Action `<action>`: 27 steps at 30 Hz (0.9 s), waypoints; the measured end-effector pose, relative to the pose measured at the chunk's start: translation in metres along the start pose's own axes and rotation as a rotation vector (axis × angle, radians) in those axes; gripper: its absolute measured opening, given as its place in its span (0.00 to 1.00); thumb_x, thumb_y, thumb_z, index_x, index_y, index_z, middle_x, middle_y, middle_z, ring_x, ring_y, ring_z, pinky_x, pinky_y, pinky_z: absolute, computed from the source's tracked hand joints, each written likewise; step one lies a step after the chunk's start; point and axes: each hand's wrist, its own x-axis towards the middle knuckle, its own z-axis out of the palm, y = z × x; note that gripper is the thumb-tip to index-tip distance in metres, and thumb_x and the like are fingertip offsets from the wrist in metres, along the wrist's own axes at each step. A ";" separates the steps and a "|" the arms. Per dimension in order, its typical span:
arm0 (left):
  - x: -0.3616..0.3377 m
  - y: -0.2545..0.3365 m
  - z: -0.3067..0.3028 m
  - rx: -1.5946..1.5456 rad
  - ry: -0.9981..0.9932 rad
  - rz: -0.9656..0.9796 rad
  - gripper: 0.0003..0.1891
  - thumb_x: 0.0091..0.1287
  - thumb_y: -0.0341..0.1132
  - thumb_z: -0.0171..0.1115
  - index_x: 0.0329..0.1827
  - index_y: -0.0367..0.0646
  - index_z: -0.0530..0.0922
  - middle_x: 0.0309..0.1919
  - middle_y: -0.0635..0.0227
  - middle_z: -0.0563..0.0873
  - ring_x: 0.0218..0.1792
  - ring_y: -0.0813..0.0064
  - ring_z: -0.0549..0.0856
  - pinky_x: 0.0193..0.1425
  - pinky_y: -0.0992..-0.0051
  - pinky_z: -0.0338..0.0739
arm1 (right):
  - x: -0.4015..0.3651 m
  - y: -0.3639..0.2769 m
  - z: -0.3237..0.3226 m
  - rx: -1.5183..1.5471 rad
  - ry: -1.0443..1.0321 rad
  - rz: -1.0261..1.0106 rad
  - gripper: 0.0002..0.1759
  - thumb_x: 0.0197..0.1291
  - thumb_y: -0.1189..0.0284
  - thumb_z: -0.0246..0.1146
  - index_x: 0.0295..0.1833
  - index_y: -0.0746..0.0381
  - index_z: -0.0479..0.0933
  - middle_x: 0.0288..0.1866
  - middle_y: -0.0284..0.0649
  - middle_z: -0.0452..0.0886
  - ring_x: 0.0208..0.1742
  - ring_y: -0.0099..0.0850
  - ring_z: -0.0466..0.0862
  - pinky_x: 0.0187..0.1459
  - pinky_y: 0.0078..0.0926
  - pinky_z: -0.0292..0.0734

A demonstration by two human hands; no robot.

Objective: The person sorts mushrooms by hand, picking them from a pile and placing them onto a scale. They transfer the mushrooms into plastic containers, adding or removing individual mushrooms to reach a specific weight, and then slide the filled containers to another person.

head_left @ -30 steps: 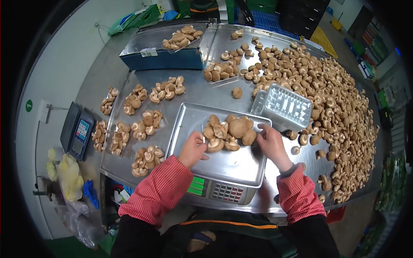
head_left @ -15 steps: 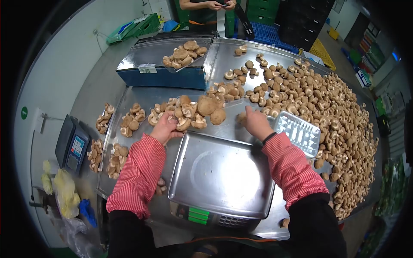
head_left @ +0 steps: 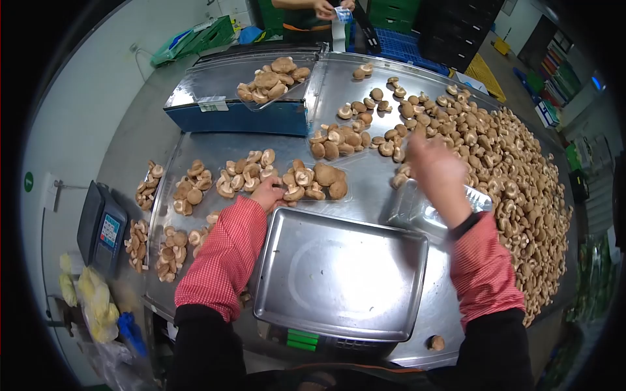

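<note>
My left hand point(head_left: 267, 194) touches the near left edge of a clear tray of mushrooms point(head_left: 316, 182), just behind the scale's bare metal plate point(head_left: 339, 270); its fingertips are partly hidden. Blurred by motion, my right hand point(head_left: 435, 171) is over the near edge of the large mushroom pile point(head_left: 495, 150); what its fingers hold, if anything, cannot be made out. Below that hand lies an empty clear plastic tray point(head_left: 424, 212), partly covered by the wrist.
Several filled mushroom trays point(head_left: 246, 173) stand at the left. A blue-sided box point(head_left: 241, 119) bears another filled tray. At the left edge is a dark display unit point(head_left: 104, 228). Across the table, a person's hands point(head_left: 334, 10) hold a label. A loose mushroom point(head_left: 436, 343) lies near the front.
My right hand has moved right and up from beside the filled tray to the pile's edge. My left hand has shifted slightly right. The empty tray lies nearer and further left.
</note>
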 end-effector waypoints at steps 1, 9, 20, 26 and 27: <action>0.007 -0.003 -0.001 0.068 0.018 0.017 0.22 0.70 0.18 0.52 0.65 0.32 0.60 0.47 0.44 0.82 0.45 0.51 0.89 0.47 0.60 0.90 | 0.002 0.025 -0.017 -0.039 0.085 0.054 0.20 0.56 0.72 0.68 0.54 0.54 0.73 0.35 0.44 0.80 0.33 0.41 0.84 0.29 0.36 0.81; 0.028 -0.006 0.004 0.426 0.028 0.032 0.25 0.68 0.21 0.54 0.70 0.32 0.64 0.45 0.46 0.85 0.47 0.59 0.89 0.43 0.69 0.87 | -0.129 0.108 0.009 0.417 -0.208 -0.122 0.15 0.51 0.65 0.74 0.40 0.60 0.80 0.37 0.41 0.82 0.41 0.42 0.83 0.42 0.38 0.79; -0.077 0.054 -0.001 0.588 0.344 0.498 0.18 0.68 0.30 0.62 0.60 0.37 0.78 0.41 0.68 0.85 0.40 0.80 0.83 0.45 0.78 0.79 | -0.133 0.135 0.049 1.037 -0.350 -0.005 0.07 0.53 0.76 0.71 0.37 0.65 0.82 0.35 0.38 0.81 0.35 0.30 0.83 0.41 0.27 0.78; -0.159 0.064 0.069 0.313 0.198 0.469 0.15 0.71 0.32 0.60 0.58 0.38 0.79 0.39 0.68 0.86 0.39 0.82 0.84 0.41 0.81 0.77 | -0.126 0.138 0.057 0.972 -0.293 -0.151 0.09 0.54 0.71 0.70 0.35 0.65 0.82 0.32 0.43 0.82 0.35 0.35 0.83 0.39 0.32 0.77; -0.171 0.062 0.089 0.308 0.138 0.452 0.14 0.72 0.32 0.60 0.58 0.38 0.79 0.39 0.68 0.86 0.39 0.82 0.84 0.41 0.82 0.77 | -0.127 0.141 0.064 0.965 -0.276 -0.150 0.09 0.53 0.70 0.70 0.34 0.65 0.82 0.31 0.44 0.82 0.35 0.36 0.83 0.38 0.33 0.77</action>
